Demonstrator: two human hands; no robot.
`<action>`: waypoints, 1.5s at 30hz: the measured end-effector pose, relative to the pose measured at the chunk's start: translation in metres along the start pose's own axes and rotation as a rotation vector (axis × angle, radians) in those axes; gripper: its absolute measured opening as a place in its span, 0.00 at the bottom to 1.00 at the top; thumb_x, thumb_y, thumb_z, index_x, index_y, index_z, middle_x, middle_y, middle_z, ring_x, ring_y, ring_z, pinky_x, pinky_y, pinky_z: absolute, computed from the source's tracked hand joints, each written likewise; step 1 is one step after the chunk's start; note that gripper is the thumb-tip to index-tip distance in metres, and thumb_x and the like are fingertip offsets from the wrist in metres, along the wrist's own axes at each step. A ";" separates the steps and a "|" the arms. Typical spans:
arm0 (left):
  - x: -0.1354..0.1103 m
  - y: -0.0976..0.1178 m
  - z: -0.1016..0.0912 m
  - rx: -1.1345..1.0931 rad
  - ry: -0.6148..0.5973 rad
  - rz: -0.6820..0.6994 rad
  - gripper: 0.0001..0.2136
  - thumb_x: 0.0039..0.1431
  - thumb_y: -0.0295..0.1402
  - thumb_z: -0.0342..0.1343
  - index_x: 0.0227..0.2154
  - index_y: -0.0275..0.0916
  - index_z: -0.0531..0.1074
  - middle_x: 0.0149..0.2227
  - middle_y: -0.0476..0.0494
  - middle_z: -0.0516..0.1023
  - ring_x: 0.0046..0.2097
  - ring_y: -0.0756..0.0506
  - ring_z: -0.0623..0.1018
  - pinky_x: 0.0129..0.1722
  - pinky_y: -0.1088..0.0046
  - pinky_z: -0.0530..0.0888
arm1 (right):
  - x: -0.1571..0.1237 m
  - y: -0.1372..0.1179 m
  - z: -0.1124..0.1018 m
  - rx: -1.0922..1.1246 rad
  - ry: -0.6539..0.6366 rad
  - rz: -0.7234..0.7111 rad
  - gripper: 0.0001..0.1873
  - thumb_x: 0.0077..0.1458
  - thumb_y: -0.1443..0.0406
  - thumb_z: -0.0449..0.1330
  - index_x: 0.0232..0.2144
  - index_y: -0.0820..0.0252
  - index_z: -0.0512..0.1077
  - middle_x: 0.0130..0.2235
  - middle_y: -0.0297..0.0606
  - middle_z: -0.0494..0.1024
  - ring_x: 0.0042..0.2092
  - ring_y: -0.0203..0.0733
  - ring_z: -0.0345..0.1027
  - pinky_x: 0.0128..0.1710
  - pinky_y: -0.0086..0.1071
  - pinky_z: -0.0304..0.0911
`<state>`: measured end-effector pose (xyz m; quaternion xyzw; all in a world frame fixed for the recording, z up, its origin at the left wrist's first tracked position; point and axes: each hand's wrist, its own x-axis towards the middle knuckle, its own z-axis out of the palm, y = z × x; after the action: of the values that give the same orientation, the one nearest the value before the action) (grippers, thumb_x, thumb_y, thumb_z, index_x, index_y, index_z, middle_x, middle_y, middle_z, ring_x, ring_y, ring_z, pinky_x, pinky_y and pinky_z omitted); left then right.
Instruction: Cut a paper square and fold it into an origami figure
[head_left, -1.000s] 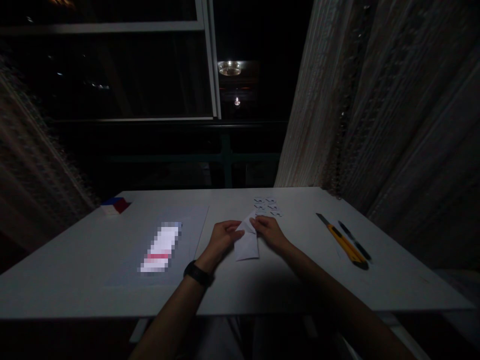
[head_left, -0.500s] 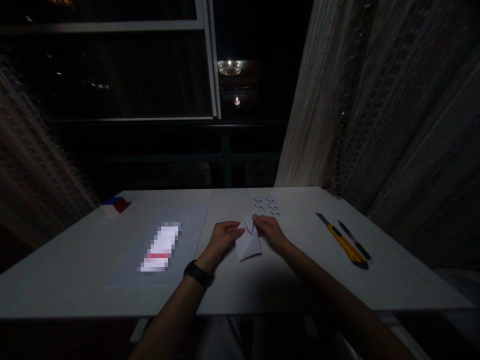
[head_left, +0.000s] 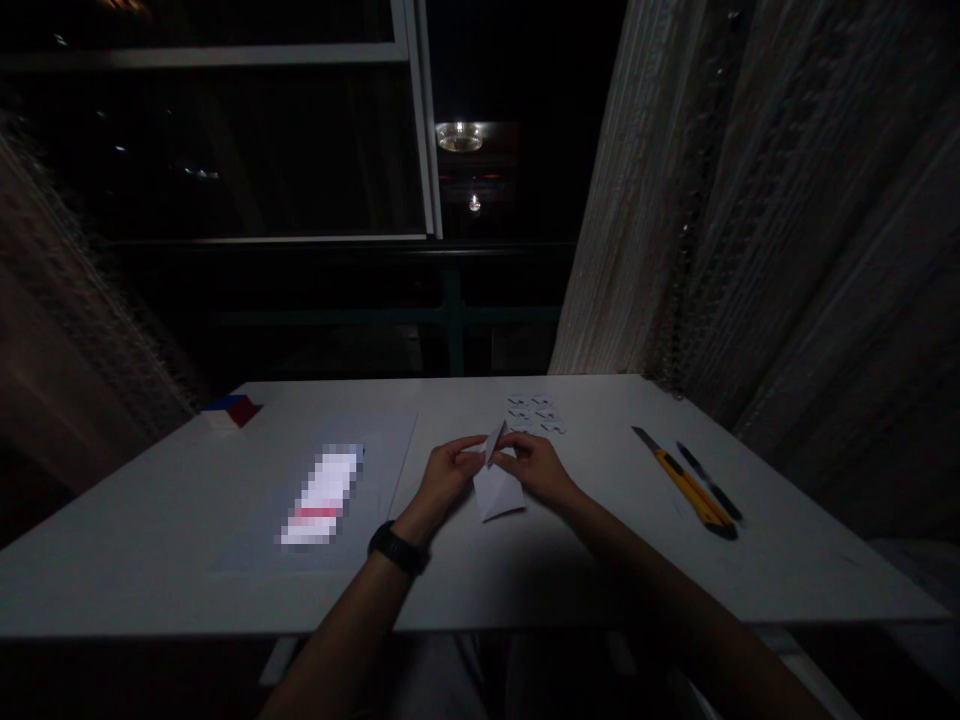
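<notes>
A small folded white paper (head_left: pixel 498 495) is between my two hands, over the middle of the table. Its upper flap stands raised to a point, while the wide lower part hangs toward me. My left hand (head_left: pixel 451 472), with a black band on the wrist, pinches the paper's left side. From the other side my right hand (head_left: pixel 541 468) grips the flap, thumb and fingers closed at the fold. Just beyond the paper lie several small white cut pieces (head_left: pixel 541 402) with dark marks, set out in two columns.
On the white table (head_left: pixel 600 590), a yellow utility knife (head_left: pixel 694 488) with its blade out lies at right beside a dark pen (head_left: pixel 709 480). At left, a lit, blurred-out screen (head_left: pixel 322 495) rests on white sheets (head_left: pixel 395 440). A red, blue and white cube (head_left: pixel 229 412) sits far left.
The upper flap of the paper has been lifted and now stands up more narrowly. My right hand's fingers have shifted slightly, its thumb now lower at the fold. My left hand has barely moved.
</notes>
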<state>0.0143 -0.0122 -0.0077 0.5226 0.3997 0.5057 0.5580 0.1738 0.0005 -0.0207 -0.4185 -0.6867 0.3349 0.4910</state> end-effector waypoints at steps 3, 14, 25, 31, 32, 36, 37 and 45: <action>-0.001 0.001 0.002 0.048 0.023 0.047 0.17 0.39 0.33 0.62 0.35 0.31 0.76 0.31 0.39 0.79 0.33 0.45 0.76 0.34 0.71 0.70 | -0.001 -0.001 0.002 -0.012 0.037 0.002 0.09 0.41 0.64 0.59 0.29 0.59 0.73 0.28 0.34 0.74 0.28 0.37 0.64 0.27 0.28 0.57; -0.010 0.009 0.007 0.048 -0.184 0.121 0.22 0.42 0.27 0.58 0.45 0.36 0.70 0.44 0.41 0.75 0.42 0.44 0.74 0.41 0.71 0.69 | -0.003 -0.012 0.003 -0.019 0.212 0.044 0.05 0.41 0.64 0.58 0.25 0.58 0.69 0.25 0.32 0.72 0.25 0.36 0.61 0.23 0.28 0.55; -0.003 -0.001 0.005 0.275 0.164 0.230 0.15 0.46 0.36 0.59 0.36 0.35 0.76 0.37 0.39 0.78 0.38 0.42 0.76 0.39 0.68 0.71 | -0.005 -0.012 0.009 0.075 0.355 0.054 0.13 0.41 0.58 0.61 0.28 0.57 0.63 0.29 0.33 0.71 0.22 0.33 0.61 0.21 0.27 0.57; -0.005 0.000 0.005 0.333 0.184 0.286 0.12 0.46 0.33 0.58 0.35 0.35 0.76 0.36 0.40 0.78 0.38 0.43 0.76 0.41 0.68 0.71 | -0.002 -0.012 0.007 0.313 0.168 0.032 0.29 0.37 0.63 0.65 0.43 0.53 0.58 0.36 0.34 0.72 0.33 0.38 0.69 0.30 0.30 0.64; -0.005 -0.001 0.005 0.339 0.181 0.288 0.12 0.46 0.33 0.58 0.35 0.35 0.76 0.36 0.40 0.78 0.38 0.43 0.76 0.41 0.68 0.71 | -0.001 -0.012 0.006 0.331 0.121 0.012 0.29 0.37 0.64 0.65 0.44 0.53 0.59 0.35 0.34 0.72 0.34 0.38 0.69 0.31 0.30 0.64; -0.005 -0.003 0.004 0.377 0.176 0.313 0.10 0.47 0.33 0.57 0.33 0.36 0.77 0.35 0.41 0.79 0.37 0.44 0.77 0.40 0.68 0.71 | 0.003 -0.009 0.003 0.329 0.079 -0.038 0.20 0.36 0.65 0.65 0.37 0.57 0.68 0.32 0.34 0.73 0.36 0.39 0.68 0.35 0.31 0.64; -0.005 -0.003 0.004 0.389 0.175 0.326 0.10 0.47 0.33 0.57 0.33 0.37 0.77 0.34 0.41 0.79 0.37 0.44 0.77 0.40 0.69 0.72 | 0.003 -0.008 0.003 0.321 0.094 -0.041 0.19 0.35 0.65 0.66 0.34 0.57 0.70 0.32 0.34 0.74 0.36 0.40 0.68 0.36 0.32 0.63; -0.006 0.000 0.005 0.418 0.159 0.344 0.10 0.48 0.34 0.57 0.33 0.38 0.77 0.34 0.42 0.79 0.37 0.44 0.77 0.40 0.68 0.71 | 0.003 -0.001 0.005 0.352 0.126 0.018 0.12 0.34 0.67 0.65 0.28 0.58 0.73 0.33 0.35 0.75 0.38 0.40 0.68 0.42 0.35 0.61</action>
<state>0.0179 -0.0188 -0.0077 0.6451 0.4433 0.5389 0.3113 0.1682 0.0028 -0.0201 -0.3525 -0.5816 0.4273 0.5957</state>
